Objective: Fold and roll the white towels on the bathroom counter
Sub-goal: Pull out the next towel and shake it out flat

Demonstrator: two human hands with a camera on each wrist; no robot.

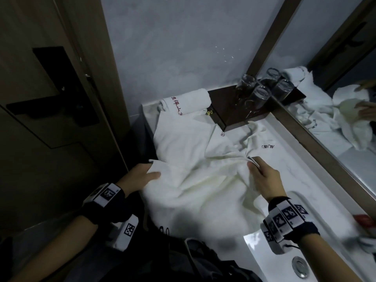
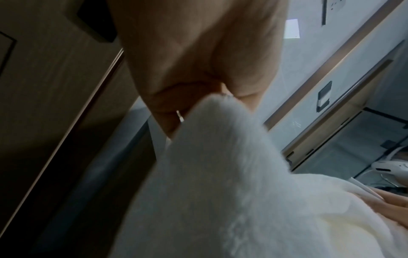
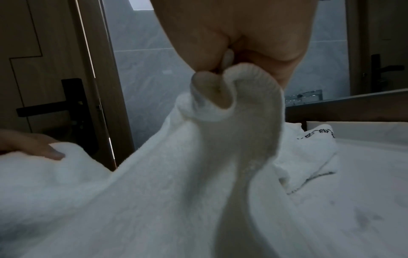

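Note:
A large white towel (image 1: 203, 188) hangs slack between my two hands above the near edge of the counter (image 1: 284, 151). My left hand (image 1: 146, 171) pinches its left corner (image 2: 216, 108). My right hand (image 1: 254, 162) pinches a bunched fold of its right edge (image 3: 234, 83). Under it another white towel (image 1: 183, 137) with dark lettering lies spread flat on the counter. A rolled white towel (image 1: 186, 100) with red lettering sits at the counter's back left corner.
A dark wooden tray (image 1: 230, 102) with upturned glasses (image 1: 258, 96) stands at the back by the mirror (image 1: 335, 94). A wooden door with a black handle (image 1: 36, 106) is close on the left. The sink basin with its drain (image 1: 299, 266) lies near right.

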